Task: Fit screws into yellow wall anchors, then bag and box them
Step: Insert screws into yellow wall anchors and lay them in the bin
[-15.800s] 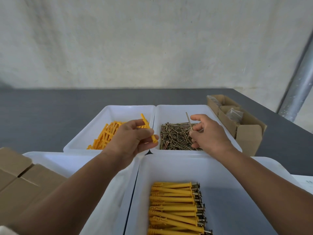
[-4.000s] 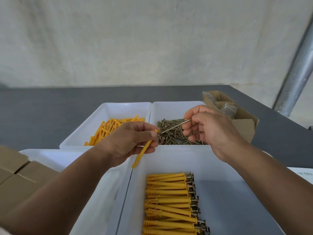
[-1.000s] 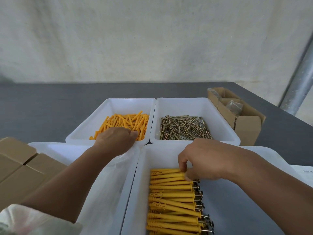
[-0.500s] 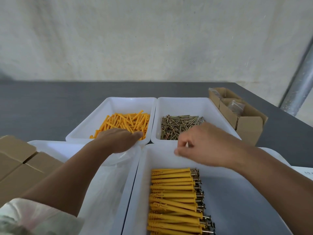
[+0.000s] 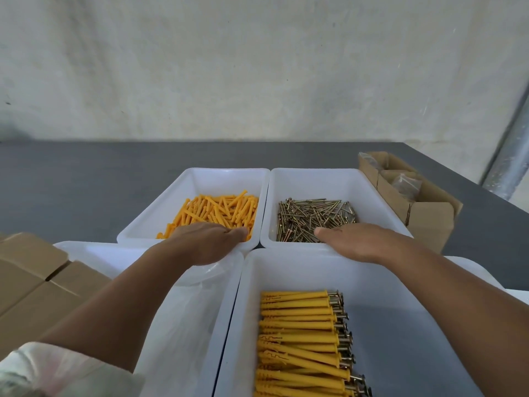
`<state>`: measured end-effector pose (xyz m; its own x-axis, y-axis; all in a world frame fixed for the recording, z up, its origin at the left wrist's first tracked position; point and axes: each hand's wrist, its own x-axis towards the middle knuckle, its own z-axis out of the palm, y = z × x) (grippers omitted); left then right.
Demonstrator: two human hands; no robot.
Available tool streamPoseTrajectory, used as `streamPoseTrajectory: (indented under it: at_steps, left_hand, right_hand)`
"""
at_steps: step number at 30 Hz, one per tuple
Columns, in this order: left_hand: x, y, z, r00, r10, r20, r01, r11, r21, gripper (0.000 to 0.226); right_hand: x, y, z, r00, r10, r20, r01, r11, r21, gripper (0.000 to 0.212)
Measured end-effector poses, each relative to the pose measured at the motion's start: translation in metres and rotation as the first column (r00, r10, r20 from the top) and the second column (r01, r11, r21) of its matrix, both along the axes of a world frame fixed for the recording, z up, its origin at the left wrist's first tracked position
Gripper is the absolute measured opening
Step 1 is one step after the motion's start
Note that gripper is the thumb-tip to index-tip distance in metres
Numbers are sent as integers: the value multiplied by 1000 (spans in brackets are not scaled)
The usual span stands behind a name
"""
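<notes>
Loose yellow anchors (image 5: 217,213) sit in the back-left bin (image 5: 223,179), screws (image 5: 315,219) in the back-right bin (image 5: 315,181). Left hand (image 5: 206,242) dips into the anchors, grip can't be told; right hand (image 5: 352,239) lies flat, open, over the screws. Best to pick one of each, screw tip to anchor mouth. Assembled pairs (image 5: 300,339) lie in the near bin (image 5: 400,325), cardboard box (image 5: 423,216) at right — nothing seems to block.

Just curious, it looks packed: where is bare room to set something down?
Free: the grey tabletop behind and left of the anchor tray and screw tray; the near tray's floor right of the assembled anchors. Crowded: trays rim to rim, cardboard boxes at both sides.
</notes>
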<state>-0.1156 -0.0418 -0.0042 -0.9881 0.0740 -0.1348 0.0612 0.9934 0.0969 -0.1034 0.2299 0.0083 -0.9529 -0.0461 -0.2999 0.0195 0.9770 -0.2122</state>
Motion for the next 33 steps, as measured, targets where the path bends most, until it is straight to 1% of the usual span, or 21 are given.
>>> streamPoseTrajectory:
  at_steps: [2, 3, 6, 9, 14, 20, 24, 27, 30, 33]
  left_hand:
    - [1, 0, 2, 1000, -1, 16, 1, 1000, 0, 71]
    - [1, 1, 3, 1000, -2, 20, 2, 1000, -1, 71]
    - [3, 2, 3, 1000, -9, -1, 9, 1000, -8, 65]
    - [3, 3, 1, 999, -17, -42, 16, 1000, -13, 59]
    - [4, 1, -2, 994, -20, -109, 24, 999, 28, 48]
    - [6, 2, -3, 983, 33, -182, -16, 995, 96, 34]
    - [6, 3, -2, 977, 93, -194, -70, 990, 121, 22]
    - [4, 4, -3, 967, 149, -206, -117, 980, 161, 16]
    - [1, 6, -3, 956, 193, -220, -158, 973, 169, 14]
    - [-1, 6, -3, 954, 211, -211, -176, 969, 176, 14]
  right_hand:
    - [-2, -1, 3, 998, -22, 62, 27, 997, -79, 71]
    - [-2, -2, 5, 995, -9, 96, 20, 993, -114, 66]
    - [0, -5, 12, 982, 93, 162, -65, 983, -170, 45]
    - [0, -7, 14, 973, 167, 161, -147, 981, -127, 40]
    - [-2, -6, 12, 974, 187, 125, -178, 981, -79, 33]
    - [-7, -6, 9, 974, 199, 110, -194, 980, -56, 34]
    - [-10, -7, 8, 964, 242, 111, -243, 970, 1, 30]
    - [-12, -10, 8, 942, 305, 141, -319, 944, 87, 25]
    - [-20, -11, 7, 927, 326, 184, -355, 921, 160, 27]
    - [-27, -13, 7, 909, 356, 219, -400, 892, 209, 37]
